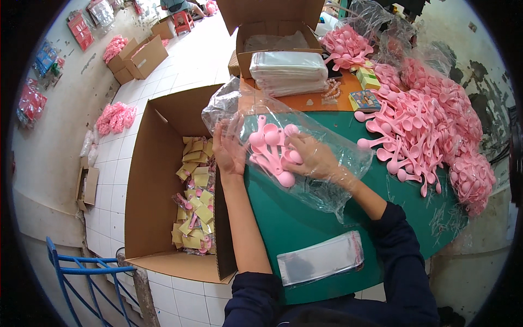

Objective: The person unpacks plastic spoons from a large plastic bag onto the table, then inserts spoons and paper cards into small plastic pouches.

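Note:
A large clear plastic bag [327,193] lies over the near-left part of the green table, with several pink plastic scoops [271,136] grouped in it. My right hand [313,157] reaches among these scoops, film wrapped about its wrist. Its fingers curl against a scoop at the group's right side. At the bag's left end, my left hand [230,151] is raised with the palm toward the scoops and the thumb apart. Film partly covers its fingers, which touch the bag. Nearer me, a stack of flat clear sleeves [320,259] rests on the table.
A deep cardboard box [158,180] left of the table holds many small packets [199,212] with yellow cards. Loose pink scoops [414,122] heap up at the right. Behind stand stacked clear sleeves [289,71] and an open carton [272,32]. A blue metal frame [81,264] stands lower left.

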`<state>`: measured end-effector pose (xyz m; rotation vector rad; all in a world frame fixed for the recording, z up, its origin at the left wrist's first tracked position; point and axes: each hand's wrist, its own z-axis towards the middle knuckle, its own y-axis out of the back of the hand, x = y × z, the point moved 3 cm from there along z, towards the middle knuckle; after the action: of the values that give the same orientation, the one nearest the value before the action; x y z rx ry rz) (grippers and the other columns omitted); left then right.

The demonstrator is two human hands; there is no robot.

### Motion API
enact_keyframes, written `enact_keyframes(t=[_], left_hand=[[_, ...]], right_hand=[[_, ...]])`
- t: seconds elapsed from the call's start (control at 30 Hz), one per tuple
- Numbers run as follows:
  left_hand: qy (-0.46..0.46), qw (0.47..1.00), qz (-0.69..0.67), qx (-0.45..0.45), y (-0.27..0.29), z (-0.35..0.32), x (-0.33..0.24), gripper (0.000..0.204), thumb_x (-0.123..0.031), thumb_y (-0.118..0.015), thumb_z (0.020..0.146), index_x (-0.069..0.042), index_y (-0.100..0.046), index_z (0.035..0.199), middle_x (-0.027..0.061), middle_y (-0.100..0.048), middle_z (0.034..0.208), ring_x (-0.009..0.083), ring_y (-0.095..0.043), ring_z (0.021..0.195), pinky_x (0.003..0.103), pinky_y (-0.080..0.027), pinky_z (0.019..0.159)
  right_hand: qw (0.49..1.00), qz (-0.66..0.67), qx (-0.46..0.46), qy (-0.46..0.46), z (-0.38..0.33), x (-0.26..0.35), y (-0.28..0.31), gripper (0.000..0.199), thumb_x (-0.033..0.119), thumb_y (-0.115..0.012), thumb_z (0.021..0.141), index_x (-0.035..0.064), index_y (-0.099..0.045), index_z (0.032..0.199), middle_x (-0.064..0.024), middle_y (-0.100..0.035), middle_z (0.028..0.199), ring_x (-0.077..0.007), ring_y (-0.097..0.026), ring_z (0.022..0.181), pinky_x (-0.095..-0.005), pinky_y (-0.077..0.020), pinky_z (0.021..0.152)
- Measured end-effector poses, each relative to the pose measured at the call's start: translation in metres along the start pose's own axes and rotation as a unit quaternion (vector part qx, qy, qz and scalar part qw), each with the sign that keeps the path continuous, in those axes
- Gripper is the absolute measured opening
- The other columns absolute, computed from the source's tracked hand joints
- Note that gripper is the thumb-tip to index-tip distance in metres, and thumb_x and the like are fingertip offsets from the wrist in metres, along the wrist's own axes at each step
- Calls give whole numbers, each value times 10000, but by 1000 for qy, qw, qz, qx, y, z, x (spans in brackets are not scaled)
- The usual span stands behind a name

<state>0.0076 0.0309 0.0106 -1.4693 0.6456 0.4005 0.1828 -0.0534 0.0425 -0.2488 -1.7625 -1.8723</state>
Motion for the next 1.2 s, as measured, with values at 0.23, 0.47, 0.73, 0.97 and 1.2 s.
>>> enact_keyframes(t=[0.23, 0.47, 0.73, 0.97, 1.2], left_hand=[[1, 999, -21, 41, 3, 3, 2, 357, -439, -401, 831, -138, -425, 1023, 142, -365, 1260, 239, -292, 1195, 531, -276, 932], [-4, 999, -31, 28, 6, 3, 0, 381, -424, -395, 838, -115, -404, 1061, 149, -365, 1255, 244, -295, 1190, 545, -252, 954], [1, 999, -43, 23, 2, 3, 3, 293, -393, -454, 825, -138, -451, 970, 145, -422, 1211, 236, -330, 1177, 502, -334, 914], [-3, 999, -44, 1, 11, -1, -2, 321, -388, -461, 818, -125, -444, 1000, 149, -420, 1204, 241, -326, 1181, 508, -309, 926], [7, 999, -49, 21, 5, 3, -1, 340, -378, -469, 813, -110, -438, 1020, 160, -392, 1226, 251, -305, 1193, 492, -277, 951]], right_hand=[[994, 109, -5, 26, 0, -12, -8, 442, 150, -560, 723, 82, -434, 1141, -176, -467, 1157, -340, -443, 1068, -368, -372, 874], [974, 181, 116, 68, -75, -37, 75, 493, 45, -504, 648, 17, -465, 1139, -118, -522, 1105, -225, -483, 1025, -317, -350, 888], [970, 83, 47, -226, -136, -141, 250, 416, 20, -547, 631, 21, -522, 1047, -82, -534, 965, -185, -480, 958, -304, -385, 821], [983, 72, 157, -64, -117, -89, 148, 384, 0, -586, 676, 73, -557, 1052, -86, -551, 1028, -220, -533, 909, -308, -414, 791], [991, 28, -19, 128, -20, -2, 11, 767, 458, -599, 697, 175, -241, 1315, -252, -257, 1302, -394, -268, 1199, -417, -260, 981]])
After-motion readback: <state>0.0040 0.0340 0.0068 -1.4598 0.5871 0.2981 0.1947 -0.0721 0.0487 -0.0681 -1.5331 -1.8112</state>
